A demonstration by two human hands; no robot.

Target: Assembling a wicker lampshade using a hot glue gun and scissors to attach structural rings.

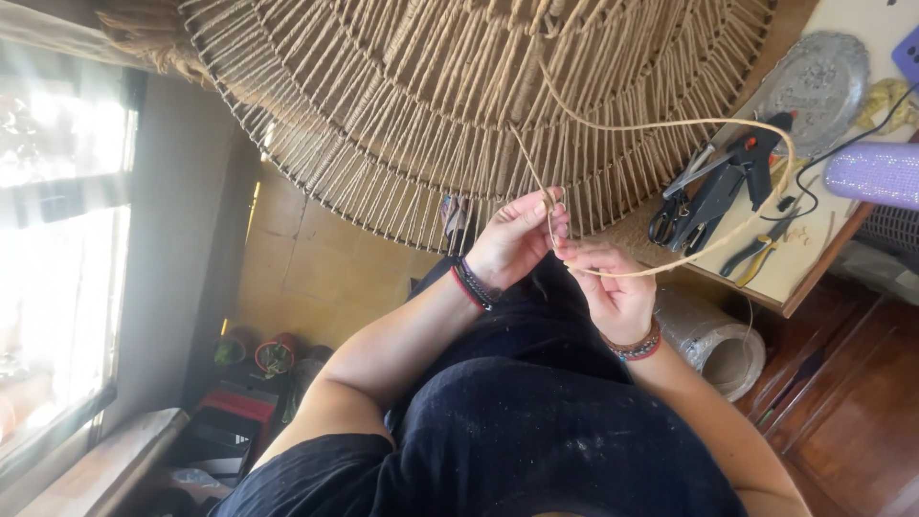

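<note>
Pinching a pale cord point(670, 124) between them, both hands meet just below the centre of the frame: the left hand point(515, 239) is closed on the strand where it comes off the woven edge, and the right hand point(613, 287) grips it just beside, fingers curled shut. From the right hand the cord swings out in a wide loop toward the upper right and curves back to the large round wire frame wrapped in jute point(459, 96), which fills the top of the picture. The step in hand looks like tying or threading a strand at the rim; drawing it snug would call for steady tension from both hands.

On the bench point(814, 263) at right lie a black glue gun point(737, 172), scissors point(670, 215), yellow-handled pliers point(756, 254), a silver embossed tray point(818, 81) and a glittery purple roll point(876, 172). A clear-wrapped roll point(713, 340) sits below. No labels are legible.
</note>
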